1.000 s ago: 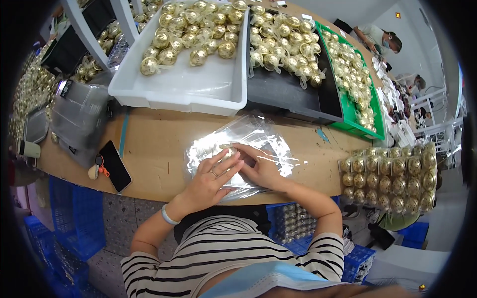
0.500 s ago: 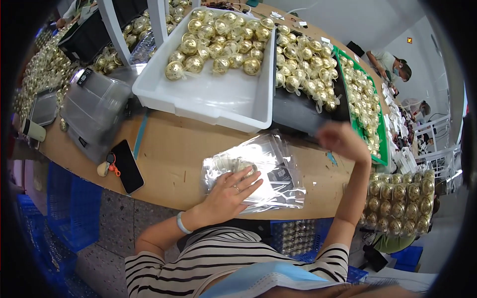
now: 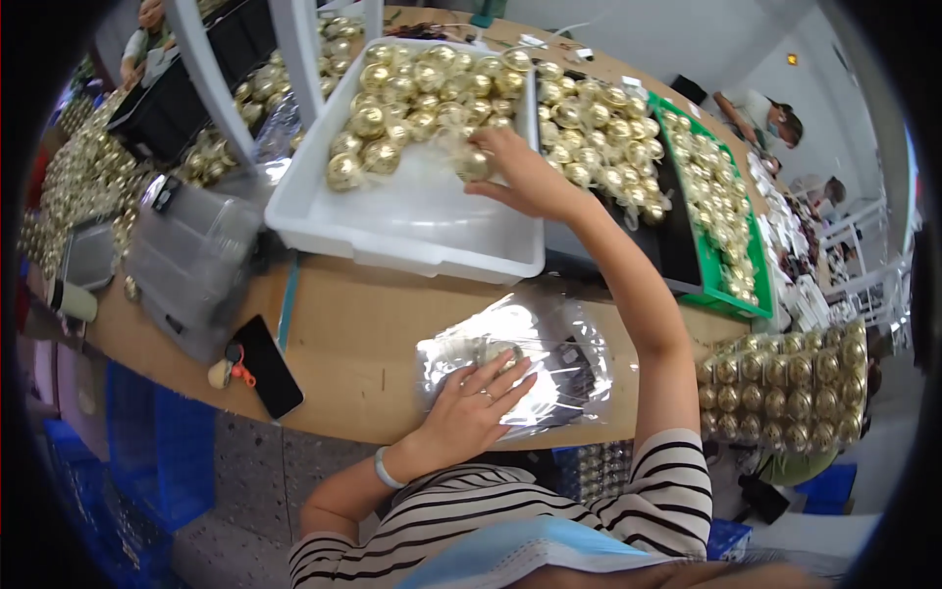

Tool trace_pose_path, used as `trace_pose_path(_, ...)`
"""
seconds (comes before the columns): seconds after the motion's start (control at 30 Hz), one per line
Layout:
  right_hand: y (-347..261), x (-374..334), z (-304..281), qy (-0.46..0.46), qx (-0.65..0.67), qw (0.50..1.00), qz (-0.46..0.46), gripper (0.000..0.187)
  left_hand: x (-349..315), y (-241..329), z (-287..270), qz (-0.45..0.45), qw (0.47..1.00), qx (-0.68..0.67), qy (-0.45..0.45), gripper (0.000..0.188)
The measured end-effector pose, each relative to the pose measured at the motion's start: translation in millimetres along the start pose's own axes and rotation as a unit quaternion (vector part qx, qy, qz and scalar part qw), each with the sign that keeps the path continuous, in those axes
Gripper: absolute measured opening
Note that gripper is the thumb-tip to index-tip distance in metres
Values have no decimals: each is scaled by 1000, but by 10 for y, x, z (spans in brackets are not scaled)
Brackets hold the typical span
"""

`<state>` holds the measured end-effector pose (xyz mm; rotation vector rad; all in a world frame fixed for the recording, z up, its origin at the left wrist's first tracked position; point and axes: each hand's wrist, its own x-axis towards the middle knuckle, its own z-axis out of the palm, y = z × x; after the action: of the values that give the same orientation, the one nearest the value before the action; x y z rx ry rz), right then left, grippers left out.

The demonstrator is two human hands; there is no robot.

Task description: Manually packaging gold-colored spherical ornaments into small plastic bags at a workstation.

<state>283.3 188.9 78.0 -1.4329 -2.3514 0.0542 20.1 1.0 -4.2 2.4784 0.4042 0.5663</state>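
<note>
Right hand on a gold ball in the white tray, far side
My right fingers are narrow, curled round the ball near the tray's right wall, other gold balls beyond; my left hand has fingers spread on clear plastic packaging at the near side, second ball by its fingertips, can't tell if gripped; phone left, green tray far right

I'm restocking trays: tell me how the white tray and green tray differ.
Colour aside, the white tray shows a broad bare near part; the green tray has gold balls almost to its near end. The right hand is over the white tray; none is over the green tray. Both hold gold balls.
</note>
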Motion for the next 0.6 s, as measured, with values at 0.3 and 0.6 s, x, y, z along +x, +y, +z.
trace_pose_path(0.3, -763, -2234, -485, 252, 597, 733, 207, 73, 32, 0, -6, -15, 1000, 2, -4, 78)
trace_pose_path(0.6, -859, -3092, -203, 265, -35, 917, 296, 77, 95, 58, 22, -2, 999, 32, 23, 75)
